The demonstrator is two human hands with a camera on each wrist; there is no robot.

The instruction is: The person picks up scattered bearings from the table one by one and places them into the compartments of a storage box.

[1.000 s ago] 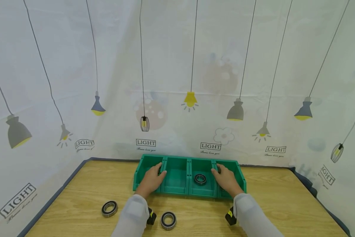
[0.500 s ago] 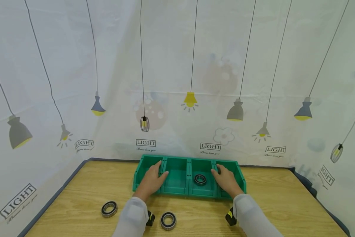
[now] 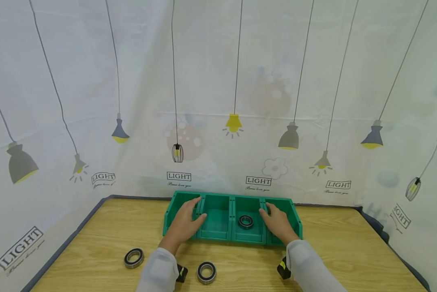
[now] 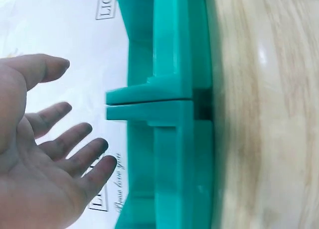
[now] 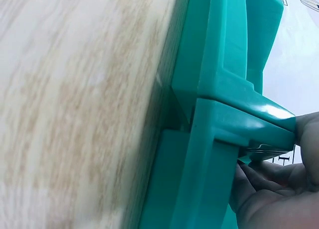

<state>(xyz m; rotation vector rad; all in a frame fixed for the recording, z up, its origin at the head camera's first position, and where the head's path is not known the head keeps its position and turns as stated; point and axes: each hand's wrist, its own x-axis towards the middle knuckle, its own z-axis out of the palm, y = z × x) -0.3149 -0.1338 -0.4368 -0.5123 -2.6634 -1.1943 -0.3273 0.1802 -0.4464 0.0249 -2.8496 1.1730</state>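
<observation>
Bins (image 3: 215, 234): green moulded plastic, smooth walls. Semi-gloss: white glare along the divider lip (image 5: 274, 111) in the right wrist view, softer sheen in the left. Bearings (image 3: 199, 273): bright metal rings, polished-looking on the outer edge; dark face between, duller, rubber or plastic, can't tell. Bench (image 3: 105, 227): wood-grain top, smooth, light satin sheen with a small bright glare spot in the left wrist view; solid wood or laminate, can't tell. Backdrop (image 3: 211, 81): thin printed sheet, creased, mostly matt; cloth or film unclear. Dark trim (image 3: 377, 225): matt, cloth-like, bunched. Sleeves (image 3: 156, 267): white cloth, matt, soft wrinkles. Wrist cameras (image 3: 283, 270): black, look like plastic.
</observation>
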